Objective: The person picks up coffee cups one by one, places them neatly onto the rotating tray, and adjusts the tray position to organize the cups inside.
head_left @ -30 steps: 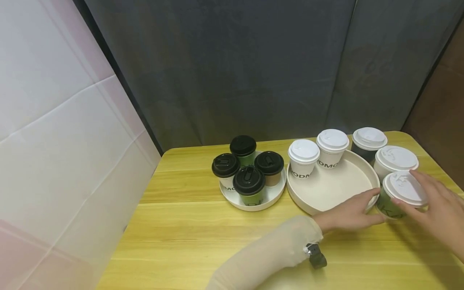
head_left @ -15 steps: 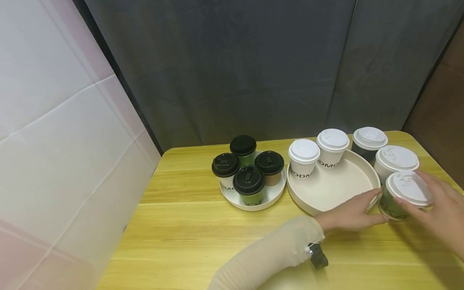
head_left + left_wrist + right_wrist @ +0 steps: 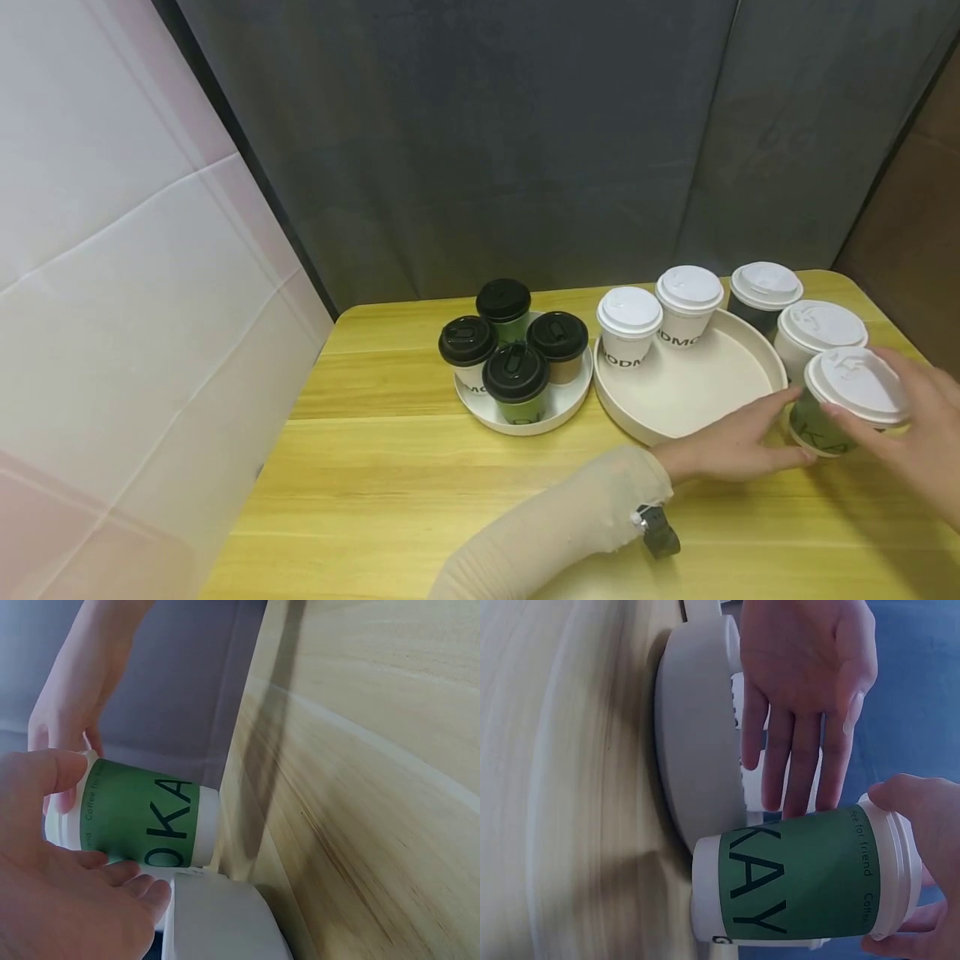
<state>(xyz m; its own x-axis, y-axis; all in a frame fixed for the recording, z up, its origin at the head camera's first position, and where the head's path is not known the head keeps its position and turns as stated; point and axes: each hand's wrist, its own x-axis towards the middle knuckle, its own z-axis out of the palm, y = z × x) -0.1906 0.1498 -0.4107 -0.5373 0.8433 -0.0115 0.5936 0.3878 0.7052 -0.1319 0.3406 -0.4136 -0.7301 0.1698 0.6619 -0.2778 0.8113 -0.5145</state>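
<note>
A paper cup with a green sleeve and white lid (image 3: 821, 425) stands just right of the large cream tray (image 3: 622, 408). My right hand (image 3: 911, 433) grips it around the lid, thumb on the near side, as the right wrist view (image 3: 922, 847) also shows. My left hand (image 3: 738, 437) reaches across the tray's front right rim, its fingers straight beside the cup's left side. The left wrist view shows the green sleeve (image 3: 139, 814) between both hands. Whether the left fingertips touch the cup, or the cup's base touches the table, I cannot tell.
Two white-lidded cups (image 3: 628, 321) stand in the tray's back left. Right of the tray are a dark cup with a white lid (image 3: 765, 292) and a white cup (image 3: 821, 329). A small white plate (image 3: 525, 429) bears several black-lidded cups (image 3: 516, 379). A dark panel (image 3: 487, 150) stands behind the table.
The green cup has shifted a little to the right, away from the tray, in my right hand. My left hand has slid slightly right alongside it. The other cups stay put.
</note>
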